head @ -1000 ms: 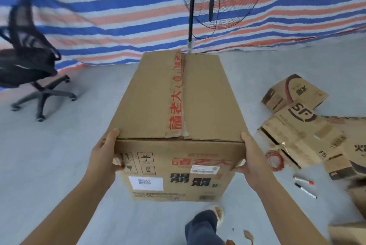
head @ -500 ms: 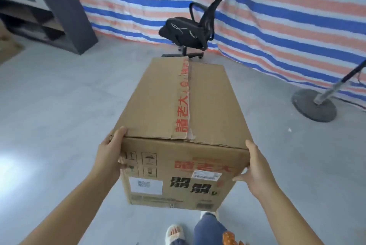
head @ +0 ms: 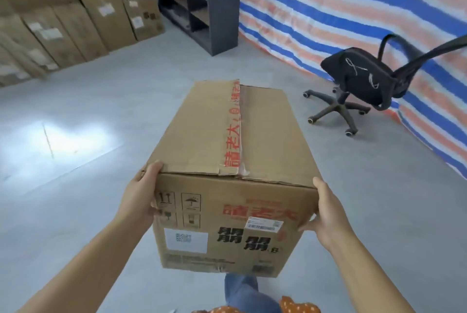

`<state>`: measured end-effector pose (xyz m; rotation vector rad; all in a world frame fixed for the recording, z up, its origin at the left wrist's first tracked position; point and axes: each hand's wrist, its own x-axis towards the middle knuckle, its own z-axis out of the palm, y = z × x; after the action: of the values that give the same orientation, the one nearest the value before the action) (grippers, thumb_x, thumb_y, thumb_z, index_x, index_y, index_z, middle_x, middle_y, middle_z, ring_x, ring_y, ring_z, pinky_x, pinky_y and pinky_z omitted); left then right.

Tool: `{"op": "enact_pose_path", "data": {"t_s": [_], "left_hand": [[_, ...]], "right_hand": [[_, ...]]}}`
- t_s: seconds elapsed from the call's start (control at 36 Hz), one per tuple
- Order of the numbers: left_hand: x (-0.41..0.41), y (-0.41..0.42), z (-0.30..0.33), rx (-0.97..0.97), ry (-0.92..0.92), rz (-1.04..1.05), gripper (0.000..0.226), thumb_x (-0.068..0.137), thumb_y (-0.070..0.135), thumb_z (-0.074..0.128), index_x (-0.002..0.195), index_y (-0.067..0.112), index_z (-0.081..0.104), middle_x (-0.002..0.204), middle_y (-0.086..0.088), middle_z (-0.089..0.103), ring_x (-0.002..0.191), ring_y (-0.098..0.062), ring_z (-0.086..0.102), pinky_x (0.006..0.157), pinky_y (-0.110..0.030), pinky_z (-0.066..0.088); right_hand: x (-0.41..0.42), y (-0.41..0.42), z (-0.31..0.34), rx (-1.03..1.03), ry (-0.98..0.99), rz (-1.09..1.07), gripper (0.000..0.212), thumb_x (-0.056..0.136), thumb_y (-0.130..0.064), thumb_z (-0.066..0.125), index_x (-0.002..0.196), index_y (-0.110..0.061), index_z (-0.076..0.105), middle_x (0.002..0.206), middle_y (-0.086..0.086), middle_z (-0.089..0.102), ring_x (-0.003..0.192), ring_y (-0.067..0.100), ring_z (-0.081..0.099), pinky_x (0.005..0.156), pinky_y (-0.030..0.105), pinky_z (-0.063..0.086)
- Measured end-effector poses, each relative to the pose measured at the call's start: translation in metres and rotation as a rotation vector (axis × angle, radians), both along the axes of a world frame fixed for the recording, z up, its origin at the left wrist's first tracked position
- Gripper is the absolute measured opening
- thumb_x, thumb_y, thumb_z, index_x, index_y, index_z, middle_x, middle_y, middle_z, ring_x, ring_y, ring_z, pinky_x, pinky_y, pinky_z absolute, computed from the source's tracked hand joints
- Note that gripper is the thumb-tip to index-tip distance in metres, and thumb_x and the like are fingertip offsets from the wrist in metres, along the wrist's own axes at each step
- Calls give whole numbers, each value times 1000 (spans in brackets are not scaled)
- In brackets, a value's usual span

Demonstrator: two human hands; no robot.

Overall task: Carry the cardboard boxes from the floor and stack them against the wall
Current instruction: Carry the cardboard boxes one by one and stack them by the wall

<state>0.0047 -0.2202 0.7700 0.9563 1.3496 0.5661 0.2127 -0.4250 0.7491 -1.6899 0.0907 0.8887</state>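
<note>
I carry a long brown cardboard box (head: 255, 133) in front of me, raised off the grey floor. It has red printed tape along its top seam and black characters plus a white label on the near end. My left hand (head: 141, 195) grips the near left corner, fingers over the top edge. My right hand (head: 328, 214) grips the near right corner, thumb on the front face. A stack of cardboard boxes (head: 63, 21) stands at the far left, ahead of me.
A dark grey shelf unit (head: 217, 9) stands beside the stacked boxes at the back. A black office chair (head: 361, 80) on castors sits to the right, before a striped blue, orange and white tarp (head: 353, 9). Open grey floor (head: 88, 148) lies between me and the stack.
I have turned left with the box still held. The fan and the scattered boxes left the view, the chair slid to the right, and the shelf and stacked boxes came into sight.
</note>
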Motion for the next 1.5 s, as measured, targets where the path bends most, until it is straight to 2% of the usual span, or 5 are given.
{"op": "enact_pose_path", "data": {"t_s": [0.17, 0.33, 0.92, 1.22, 1.5], "left_hand": [[23, 75, 5, -6, -7, 121, 10, 95, 36, 52, 93, 31, 60, 95, 9, 56, 82, -12, 53, 87, -53, 49], [20, 144, 1, 0, -30, 296, 31, 93, 38, 54, 118, 21, 57, 95, 6, 56, 82, -13, 53, 68, -41, 46], [-11, 523, 43, 86, -81, 483, 11, 96, 30, 51, 97, 23, 59, 87, 8, 58, 75, -10, 55, 64, -36, 48], [96, 704, 36, 108, -104, 433, 14, 97, 30, 51, 104, 23, 60, 86, 11, 55, 74, -8, 52, 74, -42, 47], [240, 869, 34, 79, -147, 472, 14, 97, 31, 49, 103, 23, 58, 92, 8, 55, 79, -10, 51, 73, -41, 45]], "right_hand": [[51, 103, 7, 9, -20, 174, 32, 97, -38, 37, 83, -24, 62, 74, -3, 67, 74, 17, 59, 68, 46, 43], [79, 213, 11, 40, -51, 329, 32, 95, -38, 37, 89, -22, 64, 72, -3, 66, 59, 8, 62, 59, 38, 42], [53, 636, 27, 73, -78, 477, 37, 96, -40, 35, 91, -21, 66, 79, 3, 69, 79, 20, 61, 67, 47, 52], [153, 809, 38, 68, -138, 433, 36, 98, -41, 32, 89, -27, 65, 94, 5, 70, 89, 18, 60, 85, 61, 46], [298, 987, 67, 36, -174, 463, 35, 102, -40, 30, 82, -32, 58, 72, -9, 65, 79, 13, 56, 85, 56, 43]]}}
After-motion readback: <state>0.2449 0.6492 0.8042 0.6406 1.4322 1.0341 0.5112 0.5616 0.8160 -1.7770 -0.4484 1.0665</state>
